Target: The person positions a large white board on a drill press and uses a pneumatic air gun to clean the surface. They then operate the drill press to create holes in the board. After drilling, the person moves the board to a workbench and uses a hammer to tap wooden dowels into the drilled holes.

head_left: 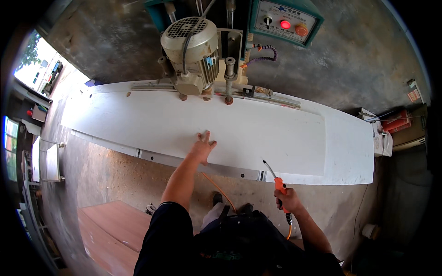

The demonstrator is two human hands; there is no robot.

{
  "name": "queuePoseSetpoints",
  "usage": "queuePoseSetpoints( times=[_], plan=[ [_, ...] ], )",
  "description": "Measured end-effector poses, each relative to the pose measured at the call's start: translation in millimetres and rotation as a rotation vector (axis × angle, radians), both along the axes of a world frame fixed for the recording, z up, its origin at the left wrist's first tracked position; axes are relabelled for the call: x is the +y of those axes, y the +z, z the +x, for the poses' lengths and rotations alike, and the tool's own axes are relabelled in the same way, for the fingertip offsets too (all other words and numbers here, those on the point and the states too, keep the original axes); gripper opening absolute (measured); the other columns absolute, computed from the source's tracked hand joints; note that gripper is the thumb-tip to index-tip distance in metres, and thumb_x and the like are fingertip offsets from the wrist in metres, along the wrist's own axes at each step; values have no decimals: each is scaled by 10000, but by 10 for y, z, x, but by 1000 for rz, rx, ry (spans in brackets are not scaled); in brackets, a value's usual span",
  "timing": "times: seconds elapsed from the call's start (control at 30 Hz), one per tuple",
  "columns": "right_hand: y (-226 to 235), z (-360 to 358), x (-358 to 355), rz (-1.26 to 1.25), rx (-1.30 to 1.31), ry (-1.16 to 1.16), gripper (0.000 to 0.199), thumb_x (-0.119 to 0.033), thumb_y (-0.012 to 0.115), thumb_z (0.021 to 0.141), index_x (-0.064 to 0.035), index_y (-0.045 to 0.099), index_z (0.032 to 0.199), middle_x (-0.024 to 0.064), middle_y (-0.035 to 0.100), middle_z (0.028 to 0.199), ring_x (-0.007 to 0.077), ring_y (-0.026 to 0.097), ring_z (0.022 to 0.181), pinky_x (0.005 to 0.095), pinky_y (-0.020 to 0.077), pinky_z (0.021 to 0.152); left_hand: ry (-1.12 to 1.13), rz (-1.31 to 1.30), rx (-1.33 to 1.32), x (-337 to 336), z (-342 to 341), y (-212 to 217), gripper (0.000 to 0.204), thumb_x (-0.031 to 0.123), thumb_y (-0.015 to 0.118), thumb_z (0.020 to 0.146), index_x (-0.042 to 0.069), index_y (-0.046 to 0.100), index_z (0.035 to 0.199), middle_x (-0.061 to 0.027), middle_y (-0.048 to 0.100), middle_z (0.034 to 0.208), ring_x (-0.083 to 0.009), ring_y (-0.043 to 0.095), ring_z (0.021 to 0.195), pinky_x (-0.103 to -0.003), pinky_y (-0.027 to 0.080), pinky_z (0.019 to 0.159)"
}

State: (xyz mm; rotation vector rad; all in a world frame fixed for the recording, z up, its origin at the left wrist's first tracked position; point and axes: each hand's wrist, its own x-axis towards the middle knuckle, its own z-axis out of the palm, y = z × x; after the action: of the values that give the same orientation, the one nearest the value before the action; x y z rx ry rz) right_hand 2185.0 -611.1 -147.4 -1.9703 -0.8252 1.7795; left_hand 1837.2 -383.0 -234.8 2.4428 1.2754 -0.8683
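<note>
Fingers of the right hand (288,200) are wrapped around an orange blow gun (280,186), its thin metal nozzle aimed at the near edge of a long white panel (262,133). The left hand (202,148) grasps nothing; its fingers are splayed over the panel's middle. That panel lies flat on a larger white surface (350,152), which shows beyond its right end. Just past the far edge stands a machine with a cream-coloured motor (191,53), above a metal rail (281,98) running along that side. Higher up, to the right, a teal control box (285,20) carries a glowing red light (285,24). An orange hose (220,187) trails over the concrete floor (124,175) near the person's shoes, and reddish-brown boards (110,227) lie low at the person's left.
</note>
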Motion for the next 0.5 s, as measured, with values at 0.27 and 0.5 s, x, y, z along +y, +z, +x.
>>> queuePoseSetpoints(
  times=[0.27,0.5],
  plan=[
    [86,-378,636,59,-77,80,275,-282,605,909,-10,622,948,49,597,736,137,587,586,292,475,462,-26,-17,13,60,-6,-32,1154,357,897,518,228,276,1483,-244,38,1561,-580,249,1326,-449,536,917],
    [1185,2,2315,615,-432,-329,476,-469,546,874,-46,669,1055,55,548,796,148,528,633,310,492,463,-78,21,38,104,-58,-240,1156,366,862,581,221,193,1513,-215,53,1571,-577,260,1324,-452,520,925]
  ],
)
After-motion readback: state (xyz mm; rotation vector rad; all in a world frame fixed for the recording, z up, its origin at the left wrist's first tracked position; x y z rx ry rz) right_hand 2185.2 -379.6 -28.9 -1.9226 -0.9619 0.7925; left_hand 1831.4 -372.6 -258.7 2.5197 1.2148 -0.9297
